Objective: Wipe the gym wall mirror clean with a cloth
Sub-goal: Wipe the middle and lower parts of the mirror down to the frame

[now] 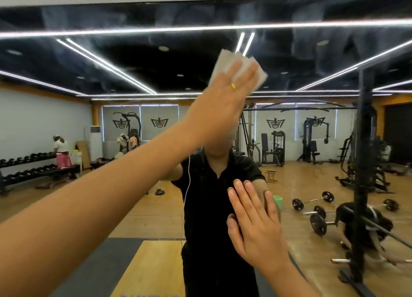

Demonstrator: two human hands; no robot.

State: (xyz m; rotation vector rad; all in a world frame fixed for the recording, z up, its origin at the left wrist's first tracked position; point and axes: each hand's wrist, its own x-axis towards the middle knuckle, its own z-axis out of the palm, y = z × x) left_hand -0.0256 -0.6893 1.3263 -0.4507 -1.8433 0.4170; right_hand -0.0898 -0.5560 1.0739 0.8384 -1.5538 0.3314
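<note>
While L hand (pixel 225 100), fingers straight, presses cloth (pixel 225 57) flat on mirror (pixel 89 58) at 12 o'clock, w/ R hand (pixel 256 225) open, flat on glass at 5, streaky band lies just above cloth, running 9-to-3, so L's prob nearer

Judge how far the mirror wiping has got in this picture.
Done: unclear; the lower mirror reflects sharply, perhaps already wiped. In hand: the left hand presses a white cloth flat against the upper glass, while the right hand rests open lower down. Left: hazy smears across the top.
</note>
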